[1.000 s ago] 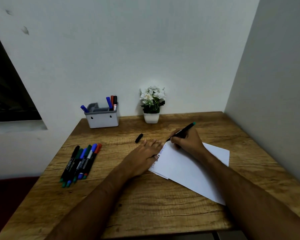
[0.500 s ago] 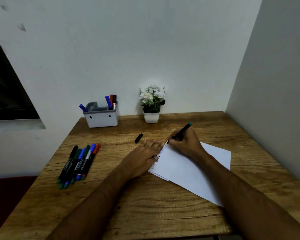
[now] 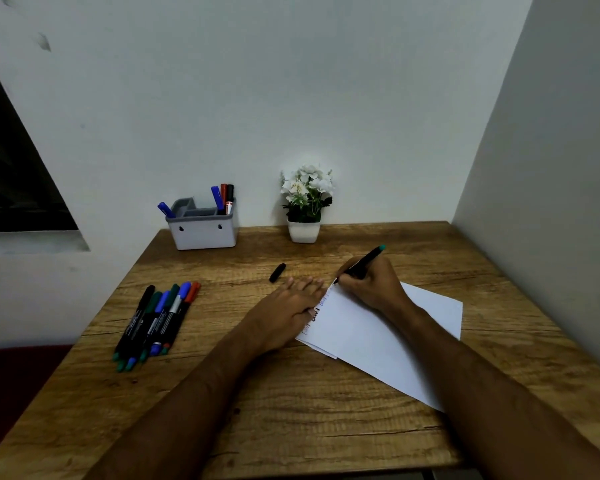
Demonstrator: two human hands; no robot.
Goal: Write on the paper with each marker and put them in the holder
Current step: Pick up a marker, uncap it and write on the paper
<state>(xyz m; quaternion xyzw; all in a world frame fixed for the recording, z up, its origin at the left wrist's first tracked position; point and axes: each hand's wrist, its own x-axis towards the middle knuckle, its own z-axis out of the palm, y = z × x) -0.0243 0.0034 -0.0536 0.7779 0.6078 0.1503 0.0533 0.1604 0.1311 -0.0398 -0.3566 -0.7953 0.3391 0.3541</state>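
White paper (image 3: 368,334) lies on the wooden table, with small writing along its left edge. My right hand (image 3: 371,282) grips a black marker with a green end (image 3: 368,259), its tip on the paper's far left corner. Flat on the paper's left edge rests my left hand (image 3: 284,306), fingers spread, pinning it down. A black cap (image 3: 277,272) lies on the table just beyond my left hand. Several markers (image 3: 156,320) lie side by side at the left. The grey holder (image 3: 201,232) stands at the back with several markers in it.
A small white pot of white flowers (image 3: 305,206) stands at the back against the wall. A wall runs close along the table's right side. The table's left edge (image 3: 94,327) drops to a dark red floor.
My right hand and the marker have shifted slightly along the paper's top corner while writing. The left hand stays put.
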